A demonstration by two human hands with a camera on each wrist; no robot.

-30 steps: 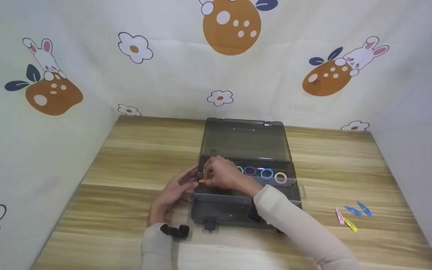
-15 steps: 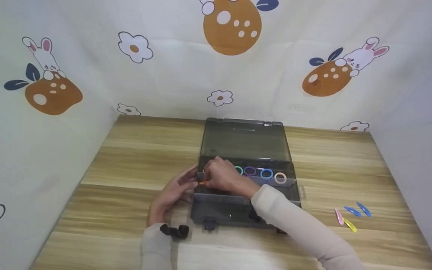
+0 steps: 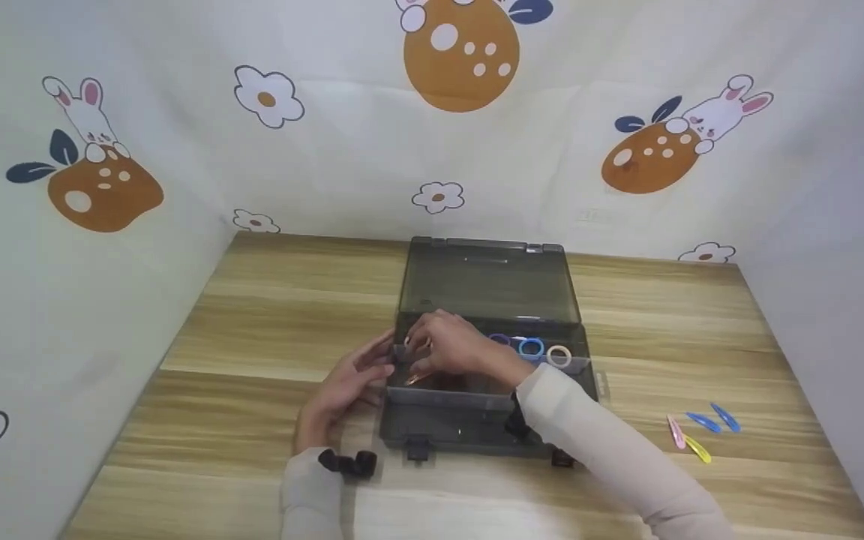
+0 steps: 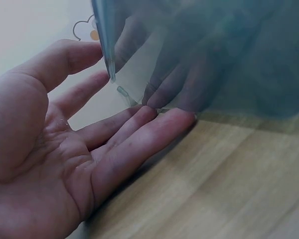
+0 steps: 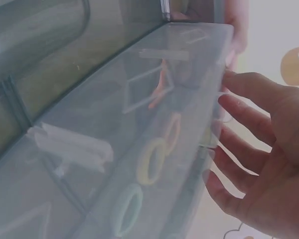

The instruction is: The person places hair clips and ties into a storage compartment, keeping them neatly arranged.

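My left hand lies against the left side of a dark translucent box, fingers extended; in the left wrist view its fingertips touch the box wall. Over the box's left end is my right hand, its fingers spread apart and holding nothing in the right wrist view. An orange hair clip shows through the clear divider, inside the middle compartment just below that hand. Behind it, in the rear compartment, stand ring-shaped hair ties, including a blue one and a beige one; the right hand hides others.
The box's lid stands raised at the back, near the printed cloth wall. To the right on the wooden table lie a pink hair clip, a yellow hair clip and two blue hair clips.
The right hand has let go of the orange hair clip, which now lies lower in the middle compartment. Its fingers have spread and it has shifted slightly right. The left hand stays put.
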